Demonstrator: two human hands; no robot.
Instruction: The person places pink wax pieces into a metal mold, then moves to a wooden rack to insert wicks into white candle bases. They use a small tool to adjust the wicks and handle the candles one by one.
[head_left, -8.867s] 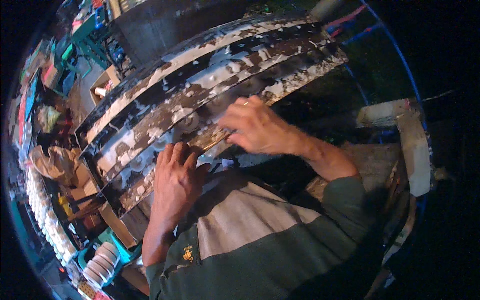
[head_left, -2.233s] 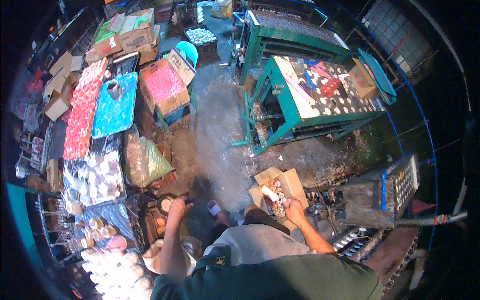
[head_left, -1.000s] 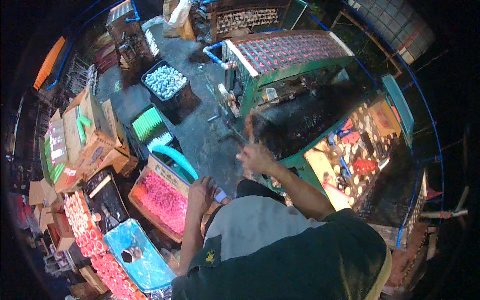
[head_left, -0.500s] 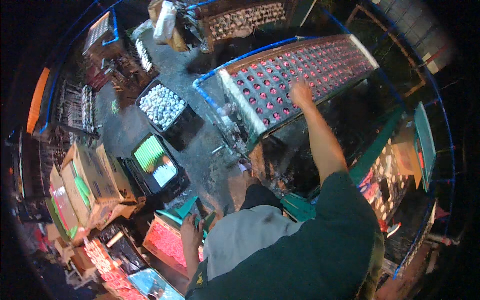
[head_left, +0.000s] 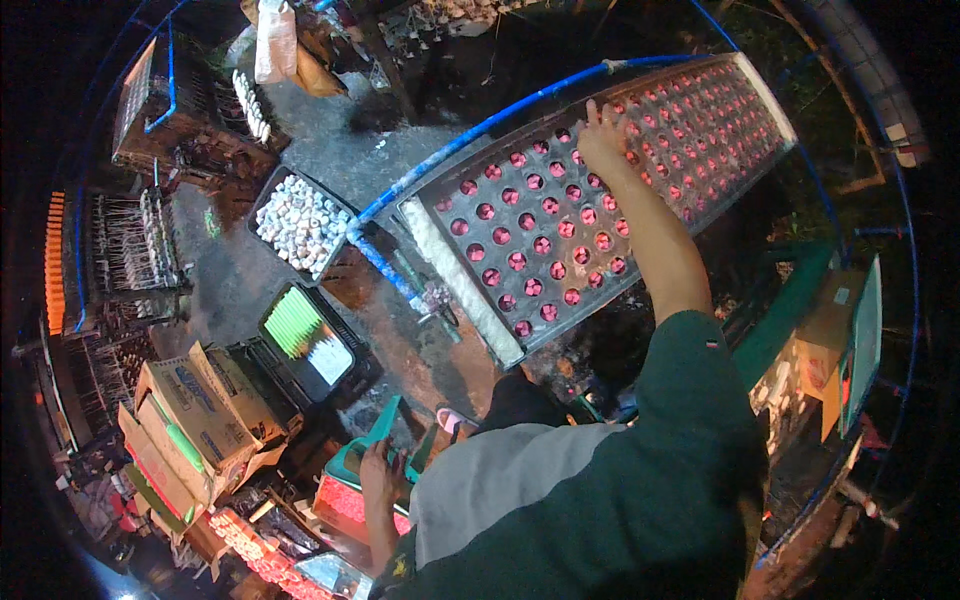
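A long metal mould table point(head_left: 470, 305) slopes away to the right, its rows of round holes showing pink inside. My right hand point(head_left: 605, 140) is over its far side, fingers stretched and somewhat apart, with nothing visible in them. Close to my waist, my left hand point(head_left: 380, 482) has its fingers curled at the edge of a green plastic container point(head_left: 350, 462); its grip is partly hidden. Below the container, a box of pink pieces point(head_left: 340, 497) shows in part.
A blue pipe point(head_left: 480, 132) runs along the mould table. On the left are a bin of whitish pieces point(head_left: 300, 222), a black case with green and white candles point(head_left: 292, 325) and open cardboard boxes point(head_left: 195, 410). A green-sided bin point(head_left: 780, 320) stands at right.
The view has shifted closer to the mould table. My right hand has moved to the table's far side, and its fingers have spread. My left hand stays by the green container.
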